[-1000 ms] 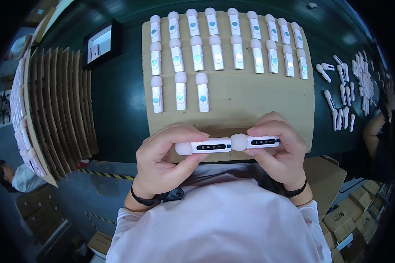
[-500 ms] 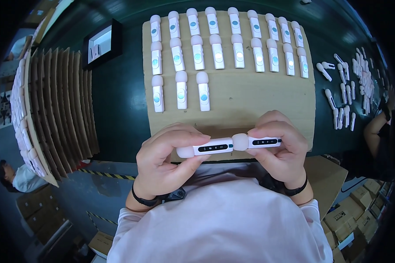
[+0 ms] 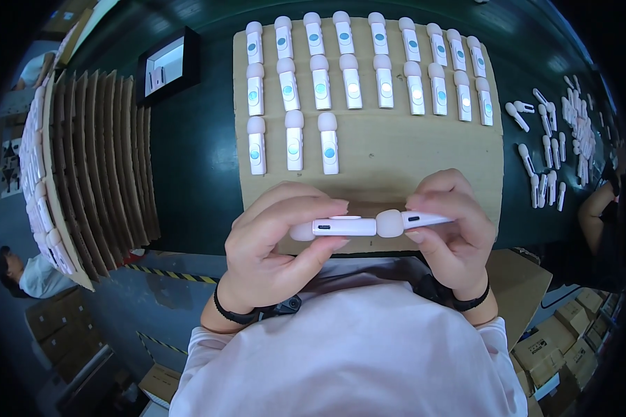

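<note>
My left hand (image 3: 268, 240) is closed, pinching a white wand-shaped device (image 3: 358, 227) with a domed pale pink head between thumb and fingers. In my right hand (image 3: 455, 229), also closed, is a second wand-shaped device (image 3: 424, 219) of the same kind. Both lie level, end to end, and the right one's round head touches or nearly touches the left one's tail end. Each turns a narrow side with a small dark slot upward. Beyond my hands, several like devices (image 3: 329, 149) stand in rows on a cardboard sheet (image 3: 410, 149), blue round spots facing up.
A black open box (image 3: 188, 62) with a white inside sits at the far left. Left of it stand stacked cardboard layers (image 3: 108, 167). Loose devices (image 3: 549, 153) are scattered on the dark green table (image 3: 188, 174) at right, near another person's arm (image 3: 595, 219).
Both held devices have been rolled in my fingers: the black button panels have turned away and the slotted sides now show. My view has shifted slightly.
</note>
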`<state>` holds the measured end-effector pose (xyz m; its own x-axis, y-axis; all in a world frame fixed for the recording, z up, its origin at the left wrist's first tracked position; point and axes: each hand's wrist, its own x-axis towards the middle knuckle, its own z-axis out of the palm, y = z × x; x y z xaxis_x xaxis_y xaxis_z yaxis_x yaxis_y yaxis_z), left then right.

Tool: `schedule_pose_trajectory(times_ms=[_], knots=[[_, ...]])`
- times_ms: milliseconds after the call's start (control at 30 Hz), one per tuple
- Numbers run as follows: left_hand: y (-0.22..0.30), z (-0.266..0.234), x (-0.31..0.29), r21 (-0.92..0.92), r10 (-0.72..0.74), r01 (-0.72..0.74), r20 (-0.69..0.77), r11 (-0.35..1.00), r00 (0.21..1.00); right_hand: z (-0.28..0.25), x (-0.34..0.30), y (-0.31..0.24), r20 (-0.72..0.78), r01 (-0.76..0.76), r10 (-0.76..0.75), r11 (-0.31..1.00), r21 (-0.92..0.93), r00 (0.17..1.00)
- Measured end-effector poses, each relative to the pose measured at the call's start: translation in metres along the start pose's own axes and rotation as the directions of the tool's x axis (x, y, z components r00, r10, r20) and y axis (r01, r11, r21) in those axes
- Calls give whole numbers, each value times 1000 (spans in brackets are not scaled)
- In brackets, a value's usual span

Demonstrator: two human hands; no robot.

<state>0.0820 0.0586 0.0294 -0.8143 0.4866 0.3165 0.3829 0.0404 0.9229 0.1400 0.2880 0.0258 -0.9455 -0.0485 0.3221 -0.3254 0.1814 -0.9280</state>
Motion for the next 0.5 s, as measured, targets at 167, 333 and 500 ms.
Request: schedule_pose_trajectory(times_ms=[167,333,500], knots=[[4,1,11,111,50,-58,75,992,996,6,-4,0,-163,19,26,963,268,986],[-3,3,10,73,105,-108,52,991,993,-5,-5,-3,-115,45,-38,997,63,993],[-5,8,4,-81,15,-10,56,997,998,-2,-1,-9,15,-78,78,997,0,997]])
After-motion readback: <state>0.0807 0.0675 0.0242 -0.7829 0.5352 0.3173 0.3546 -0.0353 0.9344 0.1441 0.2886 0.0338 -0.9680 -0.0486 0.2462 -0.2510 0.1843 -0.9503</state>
